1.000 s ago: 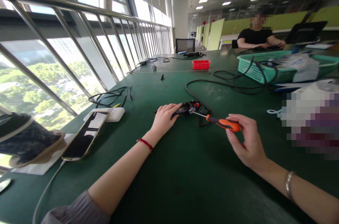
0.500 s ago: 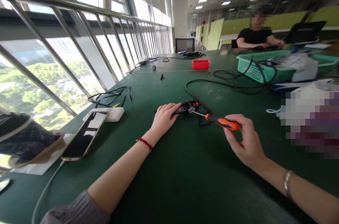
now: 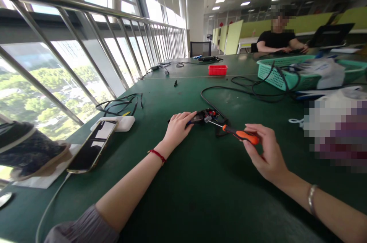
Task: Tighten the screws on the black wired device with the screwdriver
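My left hand (image 3: 179, 127) is closed over a dark corded device (image 3: 200, 117), pressing it to the green table (image 3: 183, 189). Its right end shows small red and black inner parts, and a black cord runs from it. An orange and black screwdriver (image 3: 242, 134) slants in from the right, its metal tip meeting the exposed end. Around the screwdriver's handle end, the fingers of my right hand (image 3: 266, 151) are pinched. The exact kind of device cannot be made out, as my left fingers cover part of it.
A phone (image 3: 93, 147) leans on a white case at left, near a coiled black cable (image 3: 120, 105). Farther back are a red tray (image 3: 218, 70) and a green basket (image 3: 304, 80) with bags. A co-worker (image 3: 276, 40) sits across. A metal railing (image 3: 114, 15) lines the left.
My right fingers shift slightly around the screwdriver's handle, which appears turned a little. The tip stays at the same spot, and my left hand and the device have not moved.
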Available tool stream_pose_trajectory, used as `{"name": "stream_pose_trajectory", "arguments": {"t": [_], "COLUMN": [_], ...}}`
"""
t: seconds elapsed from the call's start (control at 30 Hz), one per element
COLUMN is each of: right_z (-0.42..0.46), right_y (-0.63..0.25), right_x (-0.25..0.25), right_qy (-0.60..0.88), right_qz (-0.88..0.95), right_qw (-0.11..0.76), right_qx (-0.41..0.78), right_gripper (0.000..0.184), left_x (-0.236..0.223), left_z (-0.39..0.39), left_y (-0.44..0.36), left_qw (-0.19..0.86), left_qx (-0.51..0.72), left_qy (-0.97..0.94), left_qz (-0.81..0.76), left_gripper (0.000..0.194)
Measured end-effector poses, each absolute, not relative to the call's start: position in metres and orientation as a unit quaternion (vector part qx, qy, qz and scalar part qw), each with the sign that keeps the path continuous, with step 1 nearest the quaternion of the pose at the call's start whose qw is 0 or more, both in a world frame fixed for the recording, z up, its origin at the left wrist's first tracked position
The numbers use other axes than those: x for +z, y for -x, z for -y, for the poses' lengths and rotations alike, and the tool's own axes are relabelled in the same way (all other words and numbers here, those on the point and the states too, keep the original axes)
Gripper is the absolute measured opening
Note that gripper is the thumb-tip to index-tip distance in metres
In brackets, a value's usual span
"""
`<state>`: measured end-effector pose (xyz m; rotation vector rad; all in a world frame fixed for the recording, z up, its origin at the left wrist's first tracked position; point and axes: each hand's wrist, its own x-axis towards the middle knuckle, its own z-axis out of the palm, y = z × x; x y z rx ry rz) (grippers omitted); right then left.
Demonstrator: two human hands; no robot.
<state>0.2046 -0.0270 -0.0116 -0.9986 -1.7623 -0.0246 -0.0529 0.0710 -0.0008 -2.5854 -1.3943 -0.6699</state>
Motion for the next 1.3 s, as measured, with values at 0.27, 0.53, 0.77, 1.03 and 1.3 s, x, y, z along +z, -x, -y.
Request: {"name": "stream_pose_trajectory", "arguments": {"t": [0.27,0.53,0.77,1.03,1.3], "right_z": [0.0289,0.0284,0.0279,0.0305,0.026], "right_y": [-0.2034,-0.2047,-0.2046,-0.2048,-0.2035], "right_x": [-0.0072,-0.0095,-0.0104,-0.0081,-0.0098], "right_qy": [0.41,0.452,0.429,0.456,0.414], "right_qz": [0.758,0.732,0.745,0.742,0.741], "right_qw": [0.507,0.509,0.51,0.491,0.525], "right_qx": [-0.029,0.012,-0.034,0.023,-0.052], "right_gripper": [0.027,0.028,0.027,0.023,0.029], "left_x": [-0.0005,0.0001,-0.003,-0.0022,-0.003], "left_z": [-0.0707,-0.07,-0.0718,-0.0722,-0.0722], "left_y": [0.0529,0.0522,0.0526,0.0526,0.0531], "left_qw": [0.064,0.064,0.066,0.067,0.066], "left_qx": [-0.227,-0.222,-0.226,-0.229,-0.228], "left_qy": [0.856,0.857,0.857,0.858,0.857], "left_qz": [0.459,0.461,0.459,0.456,0.457], "left_gripper": [0.045,0.043,0.043,0.044,0.044]}}
